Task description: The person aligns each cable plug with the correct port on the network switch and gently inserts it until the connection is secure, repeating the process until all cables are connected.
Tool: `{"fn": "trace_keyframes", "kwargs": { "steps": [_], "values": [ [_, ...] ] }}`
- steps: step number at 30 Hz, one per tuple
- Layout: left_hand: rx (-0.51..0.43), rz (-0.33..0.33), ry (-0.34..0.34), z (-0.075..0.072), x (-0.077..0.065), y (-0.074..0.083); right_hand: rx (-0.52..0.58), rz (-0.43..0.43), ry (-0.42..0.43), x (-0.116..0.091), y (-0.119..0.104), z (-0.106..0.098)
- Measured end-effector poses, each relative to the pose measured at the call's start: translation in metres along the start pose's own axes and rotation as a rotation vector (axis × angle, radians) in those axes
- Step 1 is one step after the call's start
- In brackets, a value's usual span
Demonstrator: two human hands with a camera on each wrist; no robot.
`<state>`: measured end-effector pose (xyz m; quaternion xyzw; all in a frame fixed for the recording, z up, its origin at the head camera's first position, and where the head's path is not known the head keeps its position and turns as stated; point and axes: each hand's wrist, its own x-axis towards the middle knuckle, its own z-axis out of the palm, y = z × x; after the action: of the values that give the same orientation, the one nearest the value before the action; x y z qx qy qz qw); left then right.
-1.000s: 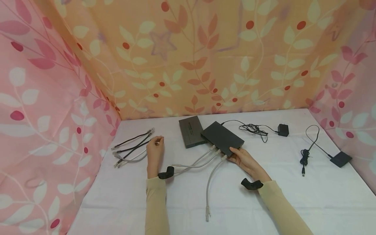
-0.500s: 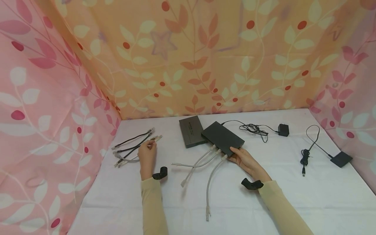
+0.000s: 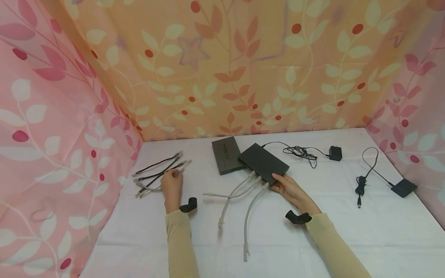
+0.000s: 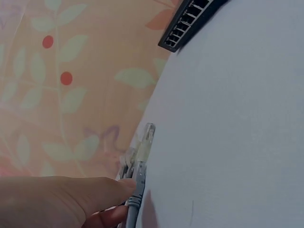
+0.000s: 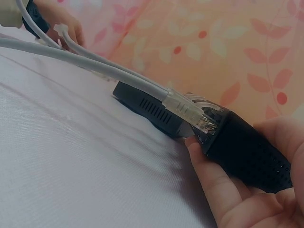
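Observation:
My left hand (image 3: 172, 190) pinches a grey network cable (image 4: 140, 173) just behind its clear plug (image 4: 149, 135), thumb against it in the left wrist view. It belongs to a small pile of black and grey network cables (image 3: 155, 177) at the table's left. My right hand (image 3: 291, 192) grips the near corner of a black network switch (image 3: 263, 162), thumb on top and fingers underneath. Several grey cables run from the switch's front ports; one plugged-in connector (image 5: 187, 109) shows close up in the right wrist view. Their other ends hang or lie loose toward the left and front.
Partly beside the held switch lies a second, dark grey network switch (image 3: 226, 155). A black power adapter (image 3: 335, 153) with a tangled cord sits behind right. Farther right is another adapter (image 3: 403, 188) with its bundled cord. Patterned curtains (image 3: 243, 69) enclose the white table.
My left hand has moved left and slightly down to the cable pile, now pinching a grey cable. One plugged cable's loose end has swung toward the front. The right hand stays put.

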<state>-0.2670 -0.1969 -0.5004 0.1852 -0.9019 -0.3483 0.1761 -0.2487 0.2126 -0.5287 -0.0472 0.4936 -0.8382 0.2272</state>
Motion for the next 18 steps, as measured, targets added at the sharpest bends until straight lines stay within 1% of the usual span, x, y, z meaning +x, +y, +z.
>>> {"fn": "trace_keyframes", "kwargs": {
  "steps": [4,7,11,14,18],
  "values": [
    [0.030,-0.013,0.024,0.0022,0.0004,-0.0019,-0.011,0.002,0.003,0.0002,0.0002,-0.0001],
    [0.055,-0.008,0.046,0.0037,0.0006,-0.0029,-0.024,-0.004,0.002,-0.0001,0.0001,0.0001],
    [0.054,-0.006,0.060,0.0052,0.0008,-0.0033,-0.021,-0.008,-0.006,-0.0009,0.0000,-0.0001],
    [0.016,-0.005,0.043,0.0052,0.0009,-0.0026,-0.012,-0.006,-0.013,-0.0013,0.0001,-0.0005],
    [-0.018,0.018,-0.001,0.0036,0.0002,0.0005,-0.014,-0.012,-0.021,-0.0016,0.0001,-0.0003]
  ]
}}
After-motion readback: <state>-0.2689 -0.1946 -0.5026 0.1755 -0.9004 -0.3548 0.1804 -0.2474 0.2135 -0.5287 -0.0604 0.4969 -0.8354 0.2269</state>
